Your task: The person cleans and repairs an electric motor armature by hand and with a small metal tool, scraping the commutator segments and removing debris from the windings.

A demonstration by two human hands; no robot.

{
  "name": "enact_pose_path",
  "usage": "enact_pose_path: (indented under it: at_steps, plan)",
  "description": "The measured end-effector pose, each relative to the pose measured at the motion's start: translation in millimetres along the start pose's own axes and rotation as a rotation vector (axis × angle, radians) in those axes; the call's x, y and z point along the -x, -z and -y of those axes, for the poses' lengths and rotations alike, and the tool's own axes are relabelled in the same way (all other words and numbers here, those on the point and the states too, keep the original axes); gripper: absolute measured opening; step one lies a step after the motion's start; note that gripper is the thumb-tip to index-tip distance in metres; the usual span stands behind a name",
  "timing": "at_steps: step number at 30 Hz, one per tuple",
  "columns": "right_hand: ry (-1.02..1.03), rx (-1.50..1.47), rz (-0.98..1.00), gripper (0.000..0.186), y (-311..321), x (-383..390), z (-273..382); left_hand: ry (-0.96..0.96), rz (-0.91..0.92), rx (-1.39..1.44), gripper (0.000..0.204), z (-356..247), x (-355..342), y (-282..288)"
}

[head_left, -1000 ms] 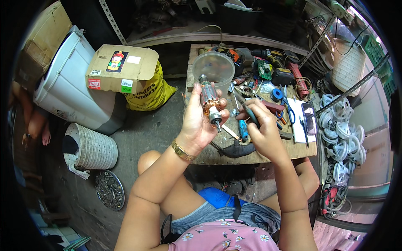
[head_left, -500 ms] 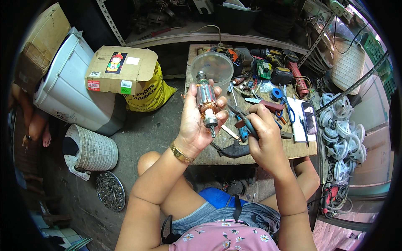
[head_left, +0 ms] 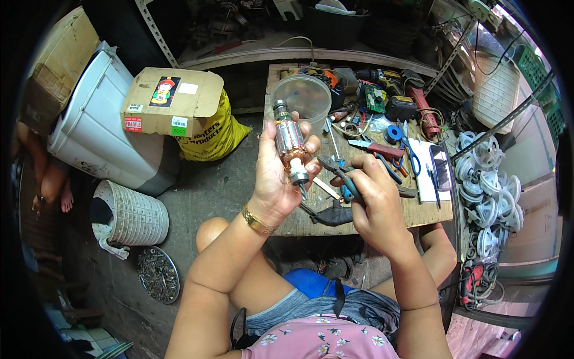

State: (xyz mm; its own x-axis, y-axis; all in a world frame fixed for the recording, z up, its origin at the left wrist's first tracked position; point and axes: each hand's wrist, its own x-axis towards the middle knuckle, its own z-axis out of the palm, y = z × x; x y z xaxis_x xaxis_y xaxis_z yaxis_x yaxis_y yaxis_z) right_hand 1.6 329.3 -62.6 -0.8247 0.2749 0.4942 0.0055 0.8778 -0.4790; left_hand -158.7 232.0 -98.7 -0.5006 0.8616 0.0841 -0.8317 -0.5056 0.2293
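My left hand (head_left: 272, 176) holds a motor armature (head_left: 290, 146) with copper windings, a white collar and a bearing on its shaft, the shaft's lower end tilted toward me. My right hand (head_left: 373, 203) grips side cutters (head_left: 341, 173) with dark blue handles, their jaws beside the copper windings; whether they touch is unclear. A clear plastic tub (head_left: 314, 96) lies behind the armature on the wooden bench top (head_left: 388, 221). Scissors (head_left: 412, 155), a red-handled tool (head_left: 385, 149) and a white pad (head_left: 424, 170) lie right of my hands.
Drills and batteries (head_left: 400, 107) crowd the bench's back. On the left are a cardboard box (head_left: 191, 107), yellow bag (head_left: 215, 146), white bin (head_left: 89, 119), basket (head_left: 137, 215) and metal tray of scraps (head_left: 158, 275). Another person's leg (head_left: 54, 185) shows far left. Plastic parts (head_left: 487, 197) line the right.
My left hand has shifted slightly left with the armature. My right hand and cutters have moved a little left and down, bringing the jaws closer to the armature's lower windings.
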Motion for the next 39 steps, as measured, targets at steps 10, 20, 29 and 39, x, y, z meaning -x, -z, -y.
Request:
enact_pose_path:
  at_steps: [10, 20, 29, 39]
  plan:
    - [0.015, 0.009, 0.002, 0.027, -0.4, 1.7, 2.1, 0.095, 0.008, 0.206, 0.051, -1.4, 0.1, 1.0]
    - [0.036, 0.136, 0.014, 0.027, -0.1, -0.5, 8.6, 0.109, -0.035, 0.205, 0.046, -0.7, -1.3, -0.9]
    - [0.105, 0.336, 0.03, 0.024, 5.5, -6.8, 5.8, 0.039, 0.035, 0.032, 0.043, -2.6, -6.1, 3.9]
    - [0.117, 0.406, 0.062, 0.024, 7.8, -6.7, 6.0, -0.069, 0.01, -0.13, 0.04, -0.3, -5.2, 2.8]
